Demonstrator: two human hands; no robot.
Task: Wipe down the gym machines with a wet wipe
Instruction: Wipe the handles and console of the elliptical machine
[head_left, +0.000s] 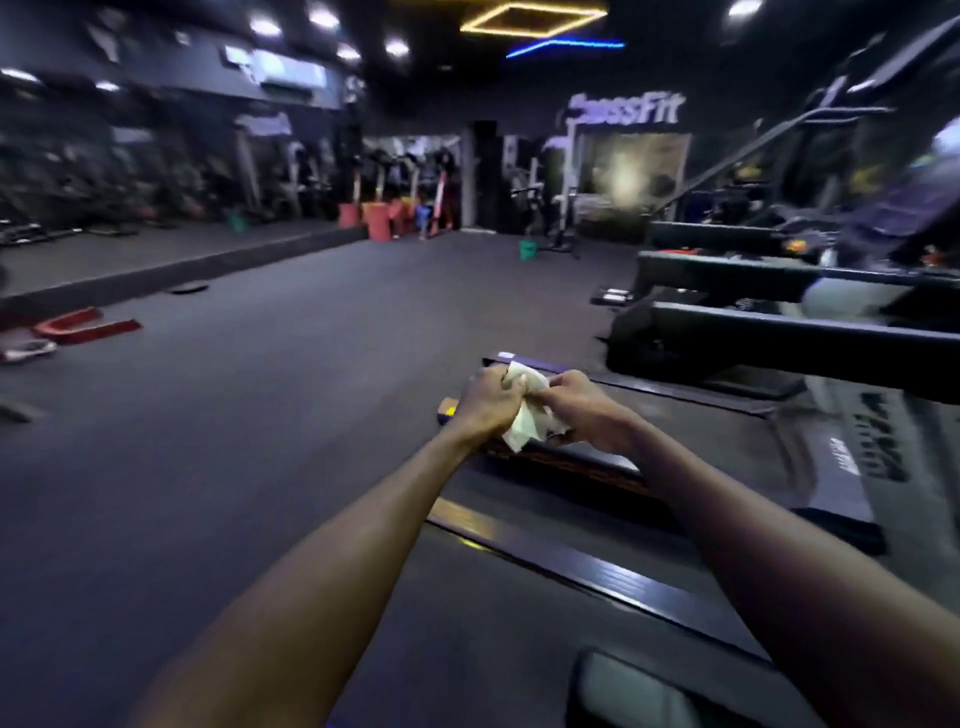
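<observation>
While standing over a treadmill (597, 566) in a dim gym, a person grips a crumpled wet wipe (527, 410) between the left hand (485, 402) and right hand (584, 408), fingers curled round it, apparently refolding it for wiping.
</observation>
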